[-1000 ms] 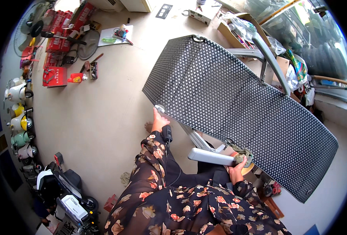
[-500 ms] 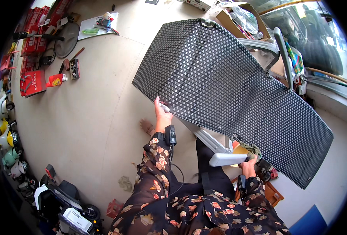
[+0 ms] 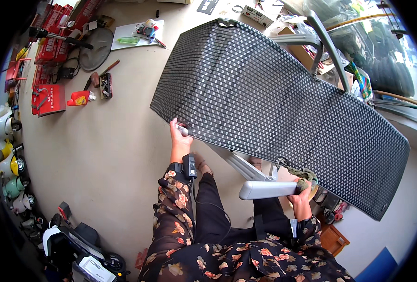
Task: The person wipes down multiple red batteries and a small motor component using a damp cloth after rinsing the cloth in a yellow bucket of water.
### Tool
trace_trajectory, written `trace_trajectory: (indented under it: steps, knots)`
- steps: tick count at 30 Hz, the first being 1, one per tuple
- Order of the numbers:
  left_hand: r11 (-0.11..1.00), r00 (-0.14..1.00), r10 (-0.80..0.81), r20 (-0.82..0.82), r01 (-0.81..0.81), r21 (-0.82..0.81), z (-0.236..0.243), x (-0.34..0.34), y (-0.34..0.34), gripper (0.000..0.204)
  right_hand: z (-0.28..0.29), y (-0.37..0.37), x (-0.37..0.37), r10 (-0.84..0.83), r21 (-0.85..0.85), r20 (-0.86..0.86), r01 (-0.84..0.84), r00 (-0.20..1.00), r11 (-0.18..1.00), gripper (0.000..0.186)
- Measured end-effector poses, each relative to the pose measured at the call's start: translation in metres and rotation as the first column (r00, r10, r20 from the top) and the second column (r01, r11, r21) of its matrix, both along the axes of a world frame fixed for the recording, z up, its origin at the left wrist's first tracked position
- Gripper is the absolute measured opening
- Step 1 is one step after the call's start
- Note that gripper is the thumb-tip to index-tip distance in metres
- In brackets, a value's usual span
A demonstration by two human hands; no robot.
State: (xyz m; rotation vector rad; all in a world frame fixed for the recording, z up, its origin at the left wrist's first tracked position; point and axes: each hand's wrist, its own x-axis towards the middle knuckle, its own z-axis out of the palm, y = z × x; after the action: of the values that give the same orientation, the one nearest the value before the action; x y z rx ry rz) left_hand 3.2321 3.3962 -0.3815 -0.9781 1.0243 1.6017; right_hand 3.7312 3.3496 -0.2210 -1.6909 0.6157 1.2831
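A folding lounge chair [image 3: 265,101] with a black-and-silver woven seat stretches tilted across the view in front of me, held off the floor. My left hand [image 3: 180,138] is closed round a grey tube end at its near left edge. My right hand [image 3: 301,199] grips the near side at the inner end of a pale grey armrest [image 3: 269,190]. Bunched by those fingers is a greenish cloth [image 3: 303,175], partly hidden. Beneath the seat shows a silver frame rail [image 3: 246,165]. On the far side rises a curved grey armrest [image 3: 328,42].
Left on the floor are a hammer [image 3: 95,80], a red bottle [image 3: 79,98], a red box [image 3: 48,99] and a white board with tools [image 3: 135,36]. A white-and-black scooter [image 3: 93,265] stands lower left. Boxes and bags crowd the far right by a window. A brown stool [image 3: 333,239] stands lower right.
The chair has shifted slightly left at its left end, both hands still on it. My view has turned, and my legs now show more apart under the chair.
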Motion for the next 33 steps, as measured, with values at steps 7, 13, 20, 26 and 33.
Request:
trace_trajectory:
  steps: [7,13,20,26,33]
  knots:
    - [0.998,0.989,-0.057,-0.138,0.051,-0.046,-0.001,-0.017,-0.082,0.031,0.027,-0.004,-0.012,0.124,0.126,-0.151,-0.106,0.981,0.986,0.051]
    - [0.999,0.96,-0.029,-0.278,0.015,-0.052,0.005,-0.131,-0.166,0.033,0.062,0.011,-0.105,0.295,0.081,-0.022,-0.292,0.955,0.953,0.044]
    - [0.987,0.941,0.154,-0.302,-0.161,0.003,0.026,-0.209,-0.202,0.042,0.059,0.028,-0.173,0.342,0.105,-0.083,-0.333,0.936,0.937,0.081]
    - [0.985,0.97,-0.037,-0.241,-0.005,-0.174,0.088,-0.112,-0.25,0.042,0.046,0.029,-0.199,0.515,0.032,0.062,-0.517,0.855,0.855,0.107]
    - [0.765,0.775,-0.622,-0.114,0.57,-0.301,0.141,0.094,-0.323,0.049,0.087,0.017,-0.099,0.735,0.455,-0.221,-0.598,0.641,0.659,0.042]
